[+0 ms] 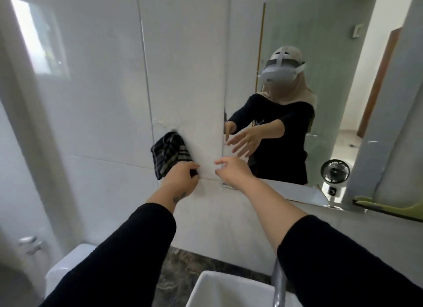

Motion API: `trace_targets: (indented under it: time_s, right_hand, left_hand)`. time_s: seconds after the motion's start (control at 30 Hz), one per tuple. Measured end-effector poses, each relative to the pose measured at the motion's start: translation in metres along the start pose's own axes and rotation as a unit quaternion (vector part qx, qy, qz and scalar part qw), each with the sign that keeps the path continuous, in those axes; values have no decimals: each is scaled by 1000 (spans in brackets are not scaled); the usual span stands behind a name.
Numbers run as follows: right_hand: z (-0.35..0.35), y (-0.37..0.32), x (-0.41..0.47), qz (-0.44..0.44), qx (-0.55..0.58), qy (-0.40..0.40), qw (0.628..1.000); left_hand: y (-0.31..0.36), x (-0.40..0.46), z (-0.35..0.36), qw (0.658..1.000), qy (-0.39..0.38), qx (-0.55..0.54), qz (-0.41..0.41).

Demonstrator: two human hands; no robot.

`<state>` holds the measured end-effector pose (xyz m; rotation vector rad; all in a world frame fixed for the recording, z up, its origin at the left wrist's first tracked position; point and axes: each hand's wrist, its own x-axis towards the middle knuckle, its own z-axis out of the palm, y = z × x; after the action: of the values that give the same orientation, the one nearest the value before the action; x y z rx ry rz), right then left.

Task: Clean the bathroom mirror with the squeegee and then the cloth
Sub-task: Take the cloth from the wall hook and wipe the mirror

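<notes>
My left hand [180,177] grips the lower corner of a black-and-white checked cloth [168,153], which hangs against the white tiled wall just left of the mirror [320,43]. To its right, my right hand [232,170] is held out with its fingers spread and nothing in it, close to the mirror's lower left corner. A green squeegee [386,207] lies at the right on the ledge under the mirror. The glass reflects a person in a headset and black sleeves.
A white basin [206,290] and a metal tap [279,283] sit below my arms on a dark stone counter [183,263]. At the lower left stands a white toilet cistern [66,265]. A small black fan [334,171] shows as a reflection in the mirror.
</notes>
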<state>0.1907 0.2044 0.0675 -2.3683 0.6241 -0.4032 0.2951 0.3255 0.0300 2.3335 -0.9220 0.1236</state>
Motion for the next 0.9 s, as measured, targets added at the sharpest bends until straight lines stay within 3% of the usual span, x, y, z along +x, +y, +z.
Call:
trace_targets:
  time_s: [0.3,0.57,0.77,0.9]
  right_hand:
    - [54,-51,67,-97,31,35,994]
    - [90,-56,122,-124,23,81,989]
    - [100,-53,131,-131,133,83,979]
    - [83,-63,124,-164,162,92,969]
  left_hand:
    - [-58,47,-16,977,179,-77,-83]
    - [-82,81,5,970,187,-139,-66]
    - [-84,86,7,955,224,-178,-81]
    - [-68,78,-7,933,221,-276,-67]
